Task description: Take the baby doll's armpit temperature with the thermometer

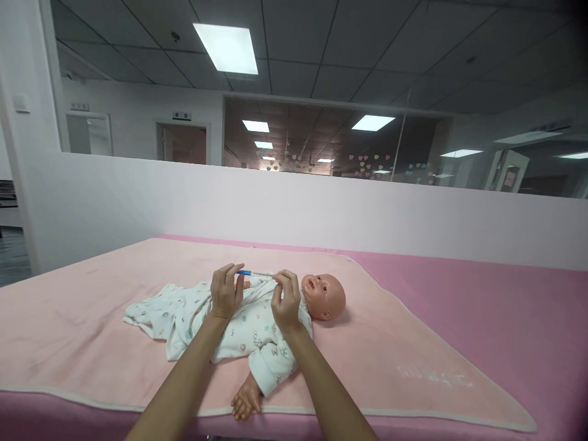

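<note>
A baby doll (324,296) in a white patterned outfit (245,334) lies on its back, its head to the right. Above its chest, a thin stick that looks like a thermometer (247,272), blue at one end and clear along the rest, is held level between both hands. The blue end is pinched in the fingers of my left hand (225,291). At the opposite tip, the fingertips of my right hand (286,300) close on it. One doll hand (247,398) rests near the front edge of the blanket.
Under the doll a peach blanket (390,367) with a pale border covers much of a pink padded surface (505,306). A low white wall (321,211) topped with glass runs along the back.
</note>
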The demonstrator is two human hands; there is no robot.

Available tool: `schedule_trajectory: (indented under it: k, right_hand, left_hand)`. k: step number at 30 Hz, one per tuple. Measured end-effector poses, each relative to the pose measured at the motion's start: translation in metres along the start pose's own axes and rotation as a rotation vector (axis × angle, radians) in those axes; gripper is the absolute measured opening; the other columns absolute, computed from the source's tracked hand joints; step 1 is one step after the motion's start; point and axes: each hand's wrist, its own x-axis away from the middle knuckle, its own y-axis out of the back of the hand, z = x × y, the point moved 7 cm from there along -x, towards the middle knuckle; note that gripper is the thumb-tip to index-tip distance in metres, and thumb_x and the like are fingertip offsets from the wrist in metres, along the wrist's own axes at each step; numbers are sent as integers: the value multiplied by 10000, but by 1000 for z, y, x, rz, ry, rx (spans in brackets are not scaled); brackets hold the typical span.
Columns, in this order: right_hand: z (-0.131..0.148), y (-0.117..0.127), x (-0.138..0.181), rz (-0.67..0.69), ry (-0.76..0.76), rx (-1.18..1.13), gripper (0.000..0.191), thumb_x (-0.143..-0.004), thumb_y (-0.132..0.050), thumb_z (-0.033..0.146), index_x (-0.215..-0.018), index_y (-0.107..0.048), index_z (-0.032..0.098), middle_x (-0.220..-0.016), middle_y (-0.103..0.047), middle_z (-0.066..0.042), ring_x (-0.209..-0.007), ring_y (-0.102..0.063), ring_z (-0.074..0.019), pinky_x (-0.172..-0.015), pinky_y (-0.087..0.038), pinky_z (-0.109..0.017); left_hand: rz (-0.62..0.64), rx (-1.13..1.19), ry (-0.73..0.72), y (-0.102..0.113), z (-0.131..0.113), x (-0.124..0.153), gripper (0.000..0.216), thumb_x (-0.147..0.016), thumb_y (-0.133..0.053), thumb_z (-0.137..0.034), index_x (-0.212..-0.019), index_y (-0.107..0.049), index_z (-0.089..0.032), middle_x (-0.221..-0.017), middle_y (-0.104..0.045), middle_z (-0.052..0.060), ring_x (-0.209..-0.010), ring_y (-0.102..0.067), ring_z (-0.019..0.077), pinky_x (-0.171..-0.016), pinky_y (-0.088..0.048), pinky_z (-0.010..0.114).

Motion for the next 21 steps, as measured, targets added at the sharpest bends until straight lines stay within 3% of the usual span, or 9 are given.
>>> schedule_trajectory:
  k: [5,21]
  right_hand:
    - [2,-1,0,9,36,18,265,-772,-385,35,-927,-534,191,-903,-498,-58,-870,-513,-137,-754,-463,-286]
    - [3,-2,5,-14,72,107,289,-791,-353,44,-931,-543,212,-946,-517,-67,-946,-519,-153,-790,-485,-328]
  left_hand:
    - [4,-44,21,-1,1,-1,337,-795,-460,-154,-1128,-511,-177,-958,-511,108,-880,-504,198,-779,-408,329]
    - [11,-62,19,-3,2,-1,211,-790,-499,-173,-991,-561,-185,-929,-538,87,-869,-522,184,-751,-420,315]
